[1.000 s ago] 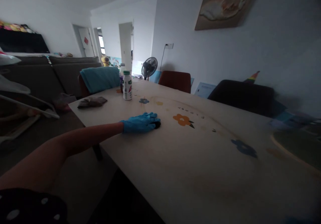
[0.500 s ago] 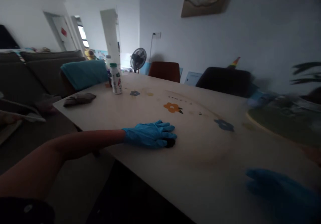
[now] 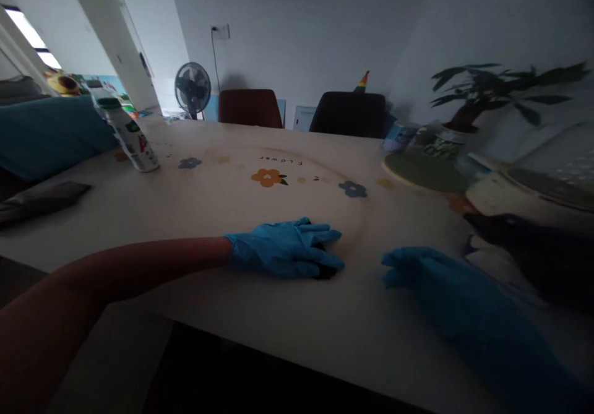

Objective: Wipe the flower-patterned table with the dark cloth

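My left hand [image 3: 285,254], in a blue glove, lies flat on the table [image 3: 208,228] with its fingers pressed over a small dark thing [image 3: 326,271] that peeks out under the fingertips. I cannot make out what that thing is. My right hand [image 3: 431,284], also in a blue glove, hangs just over the table to the right of the left hand. It is blurred, its fingers curl loosely and nothing shows in them.
A white bottle [image 3: 127,134] with a green cap stands at the table's far left, and a dark cloth [image 3: 39,196] lies near the left edge. A potted plant [image 3: 473,101], a green plate [image 3: 424,171] and dark items crowd the right. Two chairs [image 3: 250,107] and a fan [image 3: 192,87] stand behind.
My left hand slid along the table towards me and to the right with the dark thing under it. My right hand came into view at the lower right and moved nearer to the left hand.
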The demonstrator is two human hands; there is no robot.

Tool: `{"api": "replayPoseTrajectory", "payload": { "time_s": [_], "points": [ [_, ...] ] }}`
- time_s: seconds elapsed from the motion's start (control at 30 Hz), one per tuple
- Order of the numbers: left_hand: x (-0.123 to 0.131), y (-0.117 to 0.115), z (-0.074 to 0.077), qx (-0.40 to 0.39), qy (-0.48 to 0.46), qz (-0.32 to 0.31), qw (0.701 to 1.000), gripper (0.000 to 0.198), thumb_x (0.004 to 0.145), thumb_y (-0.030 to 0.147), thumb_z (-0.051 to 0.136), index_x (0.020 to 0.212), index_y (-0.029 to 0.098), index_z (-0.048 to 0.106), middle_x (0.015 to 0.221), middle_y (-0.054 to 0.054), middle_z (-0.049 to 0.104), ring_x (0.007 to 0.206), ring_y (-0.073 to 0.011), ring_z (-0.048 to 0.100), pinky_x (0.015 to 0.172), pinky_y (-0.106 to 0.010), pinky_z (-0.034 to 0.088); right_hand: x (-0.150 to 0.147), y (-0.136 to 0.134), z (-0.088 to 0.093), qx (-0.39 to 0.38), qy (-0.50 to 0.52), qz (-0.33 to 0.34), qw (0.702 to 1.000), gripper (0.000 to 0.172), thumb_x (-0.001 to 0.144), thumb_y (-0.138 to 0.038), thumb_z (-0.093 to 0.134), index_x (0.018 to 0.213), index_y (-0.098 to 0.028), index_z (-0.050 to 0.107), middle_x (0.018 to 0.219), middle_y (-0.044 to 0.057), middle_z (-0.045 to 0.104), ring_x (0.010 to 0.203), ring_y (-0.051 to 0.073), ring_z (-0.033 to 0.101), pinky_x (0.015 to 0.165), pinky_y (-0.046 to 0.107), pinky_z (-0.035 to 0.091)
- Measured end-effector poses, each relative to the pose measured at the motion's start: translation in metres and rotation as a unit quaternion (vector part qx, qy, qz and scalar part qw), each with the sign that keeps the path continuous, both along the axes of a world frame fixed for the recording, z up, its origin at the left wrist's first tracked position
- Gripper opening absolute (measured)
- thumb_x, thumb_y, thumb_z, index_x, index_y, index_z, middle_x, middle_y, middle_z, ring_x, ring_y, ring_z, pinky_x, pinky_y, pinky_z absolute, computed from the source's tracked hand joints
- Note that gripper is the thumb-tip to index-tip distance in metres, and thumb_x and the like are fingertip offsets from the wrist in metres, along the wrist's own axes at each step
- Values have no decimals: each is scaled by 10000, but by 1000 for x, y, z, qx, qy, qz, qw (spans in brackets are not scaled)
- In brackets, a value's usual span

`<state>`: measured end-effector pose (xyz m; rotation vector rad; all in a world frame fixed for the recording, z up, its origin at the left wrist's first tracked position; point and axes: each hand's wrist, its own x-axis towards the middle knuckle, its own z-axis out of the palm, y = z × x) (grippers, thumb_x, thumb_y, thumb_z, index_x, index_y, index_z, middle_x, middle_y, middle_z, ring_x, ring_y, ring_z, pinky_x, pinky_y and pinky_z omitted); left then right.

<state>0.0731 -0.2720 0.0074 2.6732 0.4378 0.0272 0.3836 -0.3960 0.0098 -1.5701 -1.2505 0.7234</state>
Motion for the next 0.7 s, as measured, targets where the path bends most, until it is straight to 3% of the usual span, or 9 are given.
{"api": "replayPoseTrajectory", "payload": {
  "time_s": [0.13,0.27,0.4,0.53,0.7],
  "points": [
    [29,8,-1,28,-12,18,999,553,1191,551,533,1702,373,645,1936,-18,276,1801,-316,269,1491,-522,181,2,-2,2,-53,71,66,994,289,788,-622,843,796,-338,901,1031,111,844,885,353,828,841,504,756],
    [56,15,-2,29,7,77,997,571,1211,540,468,1733,351,603,1944,-40,241,1816,-317,216,1493,-563,136,2,-3,2,-55,99,68,991,310,857,-643,800,809,-353,899,1028,89,856,857,337,824,807,484,756],
    [80,30,-8,53,4,121,991,554,1215,501,434,1721,351,602,1947,-61,225,1820,-342,191,1472,-685,50,6,-5,-7,-23,79,83,993,355,944,-629,767,817,-325,900,1051,90,868,865,336,835,810,460,760],
    [103,52,-14,69,-19,155,985,504,1204,479,426,1630,375,674,1955,-1,208,1820,-347,190,1451,-755,22,11,-7,-18,2,71,82,994,368,987,-607,756,863,-303,923,1050,106,871,864,347,845,801,452,767],
    [128,83,-13,68,-25,203,977,552,1199,458,382,1674,326,632,1935,-35,284,1805,-332,245,1456,-745,39,6,-7,-7,0,74,65,995,335,951,-598,779,852,-312,920,1008,108,866,822,377,839,759,520,776]
  ]
}}
